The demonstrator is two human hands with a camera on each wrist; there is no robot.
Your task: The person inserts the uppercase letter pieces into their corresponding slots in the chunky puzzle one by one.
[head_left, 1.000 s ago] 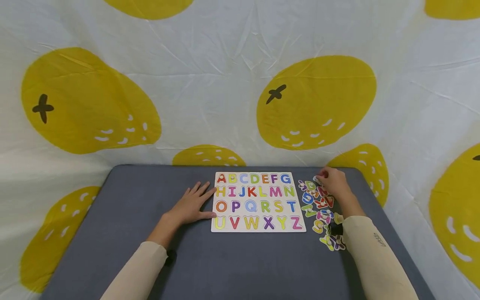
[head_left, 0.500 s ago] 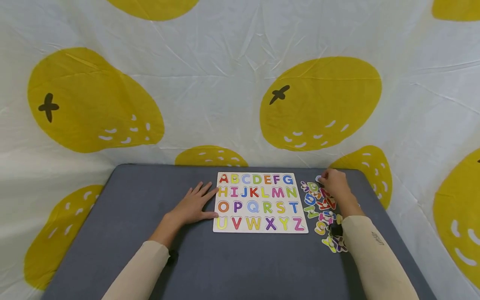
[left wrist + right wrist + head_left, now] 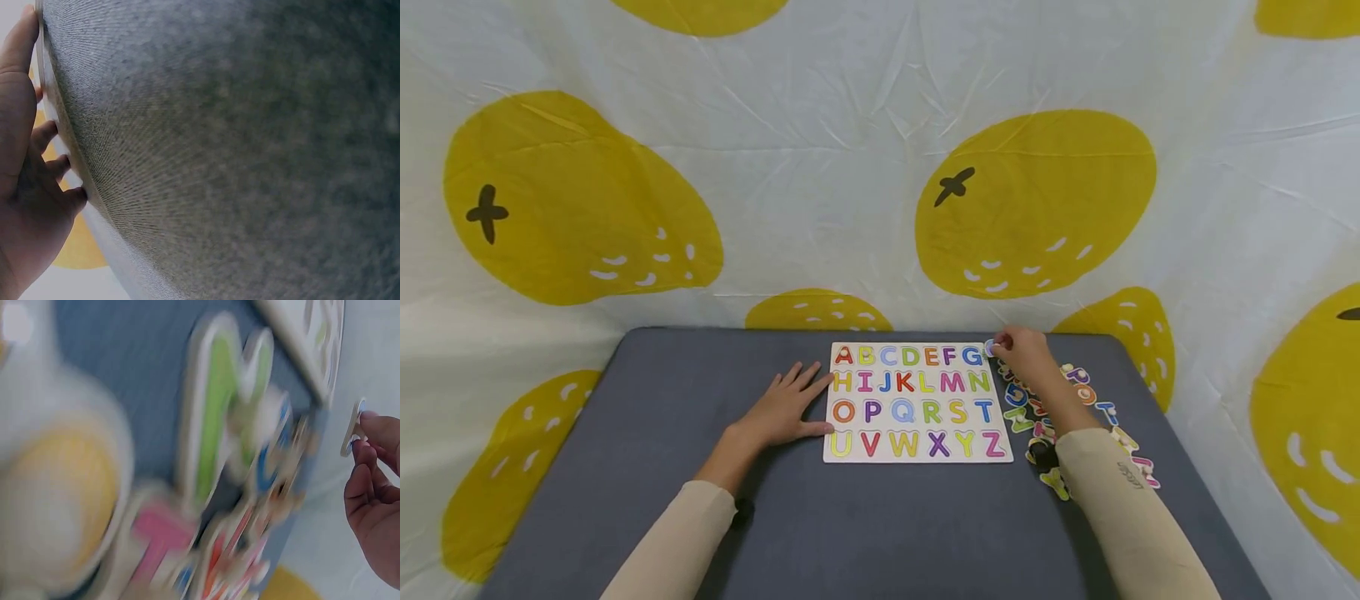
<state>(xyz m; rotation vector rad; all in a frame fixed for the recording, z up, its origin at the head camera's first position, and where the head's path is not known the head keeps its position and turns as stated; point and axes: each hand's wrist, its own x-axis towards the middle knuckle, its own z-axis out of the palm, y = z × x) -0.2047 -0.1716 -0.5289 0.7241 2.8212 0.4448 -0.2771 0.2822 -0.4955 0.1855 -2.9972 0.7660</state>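
Note:
In the head view a white alphabet puzzle board (image 3: 917,421) with coloured letters lies on the dark table. My left hand (image 3: 782,412) rests flat at the board's left edge, fingers spread; in the left wrist view the left hand (image 3: 31,169) touches that edge. My right hand (image 3: 1028,357) pinches a pale blue letter piece (image 3: 990,348) by the board's top right corner, beside the printed G. Which letter it is, I cannot tell. In the right wrist view the letter piece (image 3: 354,428) is held edge-on between thumb and fingers, above the table. Small knobs show on the A and B.
Loose knobbed letter pieces lie heaped right of the board, among them a green N (image 3: 1018,419), an orange O (image 3: 1085,394) and a blue T (image 3: 1107,412). My right forearm covers part of the heap. A fruit-printed curtain (image 3: 820,208) hangs behind the table (image 3: 880,533).
My right hand has moved left from the far end of the heap to the board's top right corner, carrying the pale blue letter piece. The left hand stays in place.

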